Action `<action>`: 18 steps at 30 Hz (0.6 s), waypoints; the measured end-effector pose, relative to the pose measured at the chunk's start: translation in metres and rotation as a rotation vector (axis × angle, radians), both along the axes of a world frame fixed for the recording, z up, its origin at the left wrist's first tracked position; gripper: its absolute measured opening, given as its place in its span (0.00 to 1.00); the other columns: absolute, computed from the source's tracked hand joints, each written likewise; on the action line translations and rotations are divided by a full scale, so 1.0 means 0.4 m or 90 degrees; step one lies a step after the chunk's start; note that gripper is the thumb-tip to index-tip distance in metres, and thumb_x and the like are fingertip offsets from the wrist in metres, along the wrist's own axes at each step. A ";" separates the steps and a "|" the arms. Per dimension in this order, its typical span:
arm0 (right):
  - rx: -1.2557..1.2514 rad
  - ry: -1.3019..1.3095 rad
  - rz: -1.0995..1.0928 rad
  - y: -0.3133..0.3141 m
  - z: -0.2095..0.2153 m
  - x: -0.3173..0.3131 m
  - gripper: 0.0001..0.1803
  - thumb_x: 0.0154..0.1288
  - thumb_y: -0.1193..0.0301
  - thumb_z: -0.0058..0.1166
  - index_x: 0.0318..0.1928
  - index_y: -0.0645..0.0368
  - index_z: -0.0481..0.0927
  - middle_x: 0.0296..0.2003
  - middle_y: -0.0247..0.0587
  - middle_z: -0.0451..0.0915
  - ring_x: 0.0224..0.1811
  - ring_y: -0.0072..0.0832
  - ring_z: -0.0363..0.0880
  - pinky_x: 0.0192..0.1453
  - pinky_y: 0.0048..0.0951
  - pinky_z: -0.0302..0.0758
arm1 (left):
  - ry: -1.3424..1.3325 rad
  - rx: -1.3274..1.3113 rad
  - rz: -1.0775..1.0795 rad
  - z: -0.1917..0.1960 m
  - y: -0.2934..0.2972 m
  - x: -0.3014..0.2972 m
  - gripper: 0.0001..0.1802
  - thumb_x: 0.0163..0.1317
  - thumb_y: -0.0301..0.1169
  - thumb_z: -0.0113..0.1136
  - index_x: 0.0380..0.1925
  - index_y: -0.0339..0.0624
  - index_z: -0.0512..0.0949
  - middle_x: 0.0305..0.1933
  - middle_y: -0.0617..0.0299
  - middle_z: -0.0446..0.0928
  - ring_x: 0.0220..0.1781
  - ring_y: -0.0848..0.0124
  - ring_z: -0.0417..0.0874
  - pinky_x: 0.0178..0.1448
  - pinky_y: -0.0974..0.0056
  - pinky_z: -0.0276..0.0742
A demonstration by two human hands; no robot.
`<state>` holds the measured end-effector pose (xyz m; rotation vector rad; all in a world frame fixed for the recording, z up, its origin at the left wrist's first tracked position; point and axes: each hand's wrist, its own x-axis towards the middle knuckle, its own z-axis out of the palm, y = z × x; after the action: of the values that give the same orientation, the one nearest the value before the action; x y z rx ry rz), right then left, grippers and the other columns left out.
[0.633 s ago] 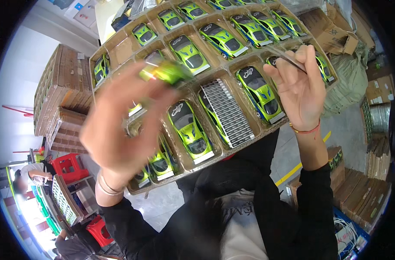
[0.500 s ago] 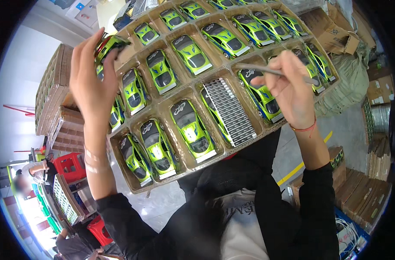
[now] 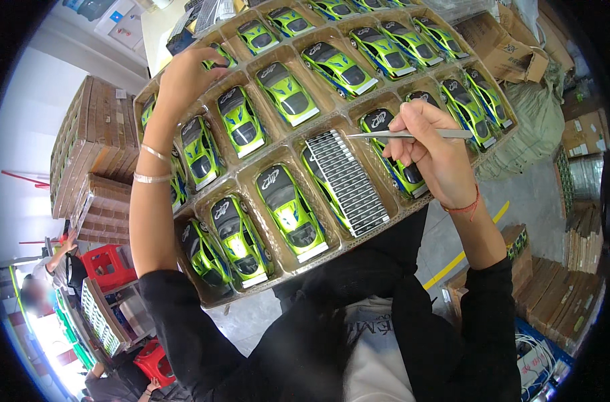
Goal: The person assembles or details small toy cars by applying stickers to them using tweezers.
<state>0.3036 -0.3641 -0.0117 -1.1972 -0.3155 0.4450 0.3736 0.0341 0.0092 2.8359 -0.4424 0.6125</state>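
Note:
A cardboard tray with plastic-lined compartments lies before me, filled with green toy cars with black and blue markings. At its far left, my left hand reaches over the rim and has its fingers curled round a toy car, which they partly cover. My right hand holds a pair of metal tweezers over the tray's right half. The tweezers' tips point left, close to the top of a striped black-and-white label sheet. This sheet rests on another toy car in a front compartment.
Stacked cardboard trays stand at the left, with a red stool and a person beyond. An opened carton is at the far right. Flat cardboard stacks lie on the floor at lower right.
My left hand has let go of the car it held tilted and moved right onto another. The tweezers have swung level, with their tips nearer the label sheet. The tray has shifted slightly left.

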 end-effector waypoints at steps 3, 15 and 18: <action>0.008 0.010 0.000 0.006 -0.007 0.005 0.16 0.76 0.63 0.50 0.39 0.64 0.80 0.27 0.38 0.80 0.28 0.18 0.76 0.33 0.18 0.71 | 0.141 0.114 0.012 0.021 -0.016 0.016 0.11 0.56 0.29 0.68 0.40 0.43 0.82 0.48 0.57 0.82 0.41 0.57 0.86 0.46 0.58 0.78; -0.203 -0.120 -0.029 0.008 0.004 -0.010 0.17 0.73 0.64 0.55 0.29 0.63 0.81 0.19 0.34 0.79 0.16 0.12 0.70 0.19 0.17 0.61 | -0.333 -0.025 0.120 -0.025 0.045 -0.010 0.07 0.56 0.27 0.68 0.36 0.49 0.87 0.42 0.56 0.82 0.45 0.59 0.83 0.49 0.59 0.78; -0.221 -0.118 -0.036 -0.006 -0.004 -0.007 0.16 0.73 0.65 0.55 0.29 0.63 0.80 0.19 0.34 0.79 0.16 0.12 0.70 0.19 0.17 0.62 | -0.349 -0.107 0.057 0.069 -0.117 -0.112 0.09 0.54 0.24 0.70 0.36 0.46 0.87 0.40 0.60 0.84 0.41 0.67 0.84 0.46 0.65 0.78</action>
<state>0.3008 -0.3665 -0.0131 -1.5871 -0.3719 0.3480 0.3287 -0.0127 0.0368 2.5095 -0.3247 1.3833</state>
